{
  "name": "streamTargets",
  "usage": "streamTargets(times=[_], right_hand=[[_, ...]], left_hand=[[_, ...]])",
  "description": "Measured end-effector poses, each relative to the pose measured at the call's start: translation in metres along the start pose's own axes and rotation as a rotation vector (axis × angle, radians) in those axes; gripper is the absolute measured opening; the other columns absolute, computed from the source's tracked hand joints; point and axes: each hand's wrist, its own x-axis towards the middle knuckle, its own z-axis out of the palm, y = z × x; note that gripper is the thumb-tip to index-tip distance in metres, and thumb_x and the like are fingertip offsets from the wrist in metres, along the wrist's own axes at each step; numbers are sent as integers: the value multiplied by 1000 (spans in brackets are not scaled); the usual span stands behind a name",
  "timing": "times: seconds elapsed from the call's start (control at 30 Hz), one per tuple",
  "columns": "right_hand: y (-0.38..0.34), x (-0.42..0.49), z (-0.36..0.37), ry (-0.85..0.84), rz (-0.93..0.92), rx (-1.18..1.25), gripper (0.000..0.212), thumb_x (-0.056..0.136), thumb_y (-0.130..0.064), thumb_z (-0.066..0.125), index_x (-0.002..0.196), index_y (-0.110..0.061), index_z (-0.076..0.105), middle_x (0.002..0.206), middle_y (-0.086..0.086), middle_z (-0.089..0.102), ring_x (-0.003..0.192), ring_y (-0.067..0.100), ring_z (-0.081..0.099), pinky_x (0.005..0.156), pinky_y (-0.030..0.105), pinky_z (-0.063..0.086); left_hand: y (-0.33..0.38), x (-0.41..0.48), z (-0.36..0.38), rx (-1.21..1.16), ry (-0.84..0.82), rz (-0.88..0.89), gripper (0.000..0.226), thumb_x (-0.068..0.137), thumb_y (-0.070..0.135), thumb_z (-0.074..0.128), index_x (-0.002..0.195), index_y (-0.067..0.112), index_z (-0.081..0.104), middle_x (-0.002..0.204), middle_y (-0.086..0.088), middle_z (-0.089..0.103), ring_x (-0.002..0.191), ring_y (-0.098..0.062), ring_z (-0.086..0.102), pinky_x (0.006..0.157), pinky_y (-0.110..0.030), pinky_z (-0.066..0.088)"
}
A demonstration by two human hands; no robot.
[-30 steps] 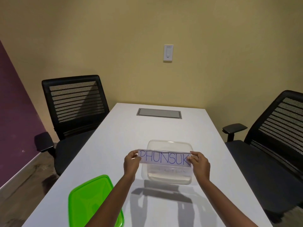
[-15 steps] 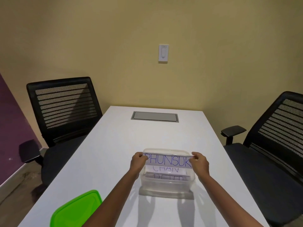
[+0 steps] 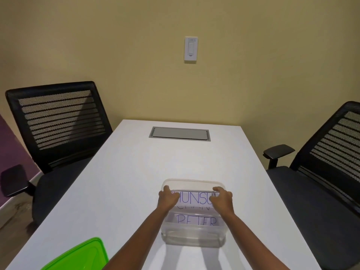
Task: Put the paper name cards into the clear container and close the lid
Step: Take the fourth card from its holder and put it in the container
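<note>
A clear plastic container (image 3: 193, 237) stands open on the white table (image 3: 124, 188). Inside it, a white name card with blue letters (image 3: 194, 199) sits upright near the far wall, my left hand (image 3: 168, 198) pinching its left end and my right hand (image 3: 222, 198) its right end. Two more cards lie in the container nearer to me: one partly hidden (image 3: 194, 208), and one reading PETER (image 3: 196, 221). The green lid (image 3: 78, 256) lies on the table at the lower left, apart from the container.
Black mesh office chairs stand on the left (image 3: 58, 121) and right (image 3: 331, 162) of the table. A grey cable hatch (image 3: 179, 133) is set into the far end of the tabletop. A wall switch (image 3: 191, 49) hangs on the yellow wall.
Both hands have lowered the card from above the container down into it, behind the other cards. The view has tilted, so the lid sits lower left.
</note>
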Motion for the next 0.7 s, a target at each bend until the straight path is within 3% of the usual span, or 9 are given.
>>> streamTargets(times=[0.23, 0.47, 0.6, 0.7], right_hand=[[10, 18, 14, -22, 38, -50, 46, 87, 1, 49, 133, -4, 48, 137, 24, 38, 124, 35, 44, 102, 33, 41], [22, 30, 23, -25, 56, -73, 47, 87, 1, 49, 133, -2, 48, 137, 25, 40, 125, 34, 44, 103, 31, 39], [26, 33, 29, -63, 81, -87, 48, 87, 0, 50, 134, -1, 46, 137, 25, 41, 127, 34, 42, 102, 32, 40], [28, 34, 31, -72, 80, -103, 47, 87, -1, 50, 134, -1, 45, 139, 24, 40, 127, 34, 41, 103, 33, 39]], left_hand=[[-4, 12, 10, 116, -31, -41, 38, 92, 13, 44, 125, -5, 42, 135, -24, 46, 122, -35, 49, 101, -33, 43], [-11, 23, 19, 172, -42, -43, 11, 92, 11, 44, 102, 7, 43, 132, -23, 49, 122, -31, 50, 95, -29, 45], [-14, 27, 20, 164, -34, -59, 33, 92, 10, 43, 120, -7, 46, 133, -25, 48, 120, -32, 52, 95, -30, 45], [-15, 27, 21, 159, -30, -53, 25, 92, 9, 43, 112, -5, 48, 131, -26, 50, 122, -33, 51, 97, -32, 45]])
